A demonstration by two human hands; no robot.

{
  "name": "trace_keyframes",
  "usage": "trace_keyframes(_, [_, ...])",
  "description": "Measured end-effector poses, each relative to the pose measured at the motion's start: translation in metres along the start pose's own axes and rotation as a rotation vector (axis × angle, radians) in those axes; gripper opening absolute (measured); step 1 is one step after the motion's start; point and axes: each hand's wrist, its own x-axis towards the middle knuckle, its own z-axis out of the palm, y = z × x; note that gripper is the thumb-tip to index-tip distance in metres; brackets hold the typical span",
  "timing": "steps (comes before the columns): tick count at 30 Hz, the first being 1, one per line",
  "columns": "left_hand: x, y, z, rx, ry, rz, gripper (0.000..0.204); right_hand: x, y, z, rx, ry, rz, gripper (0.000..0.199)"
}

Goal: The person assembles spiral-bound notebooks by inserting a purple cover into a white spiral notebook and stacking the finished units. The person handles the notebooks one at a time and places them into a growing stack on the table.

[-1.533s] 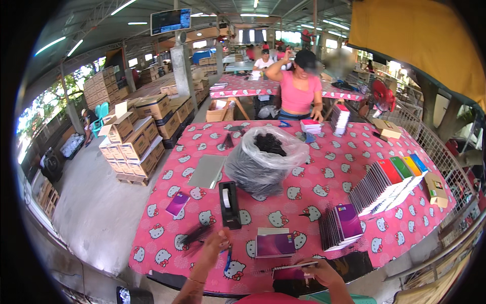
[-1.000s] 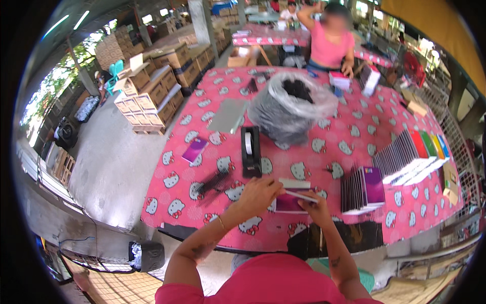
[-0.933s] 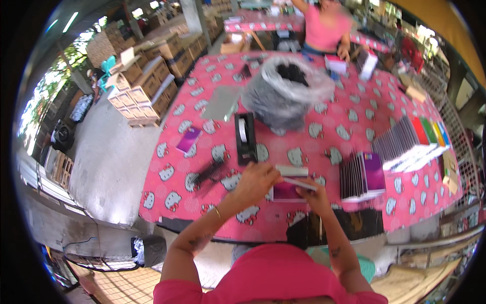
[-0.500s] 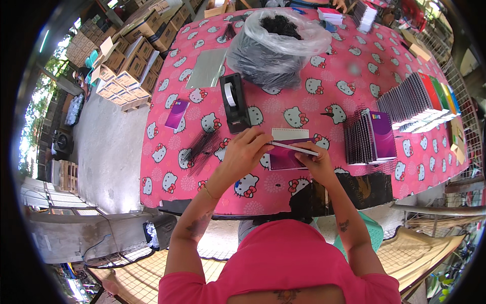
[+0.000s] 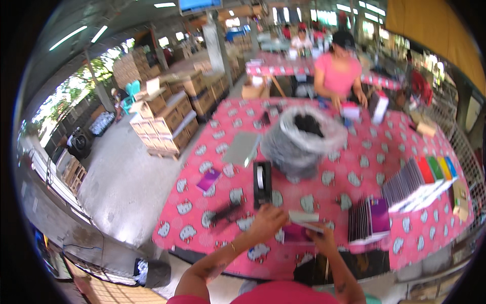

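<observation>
Both hands are at a thin notebook (image 5: 313, 226) seen nearly edge-on near the table's front. My left hand (image 5: 271, 222) has its fingers closed at the left end of its edge. My right hand (image 5: 324, 238) grips its right end, with the thumb hidden by blur. Below it shows a purple cover (image 5: 293, 234), and a white punched sheet (image 5: 302, 216) shows just behind. A black tape dispenser (image 5: 262, 190) stands beyond my left hand. Loose black spiral coils (image 5: 225, 213) lie to its left.
A clear plastic bag (image 5: 291, 147) of black coils stands mid-table. Stacked spiral notebooks (image 5: 369, 223) and more with coloured covers (image 5: 410, 187) are at right. A purple booklet (image 5: 208, 180) and clear sheets (image 5: 242, 148) lie left. Across the table stands a co-worker (image 5: 338, 73).
The view has tipped up, bringing the co-worker and the hall behind into sight. My hands stay at the notebook, with little visible change in their hold.
</observation>
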Motion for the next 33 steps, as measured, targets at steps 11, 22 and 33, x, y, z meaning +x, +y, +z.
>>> trace_keyframes(11, [-0.019, 0.075, 0.028, 0.318, 0.101, -0.214, 0.074, -0.006, -0.011, 0.012, 0.090, 0.007, 0.033, 0.030])
trace_keyframes(22, [-0.002, 0.006, 0.002, -0.257, -0.289, -0.246, 0.055, 0.002, -0.005, 0.011, 0.162, -0.013, -0.002, 0.027])
trace_keyframes(33, [0.010, 0.049, -0.005, 0.219, 0.108, -0.230, 0.052, 0.004, -0.012, 0.006, 0.338, -0.025, 0.130, 0.031])
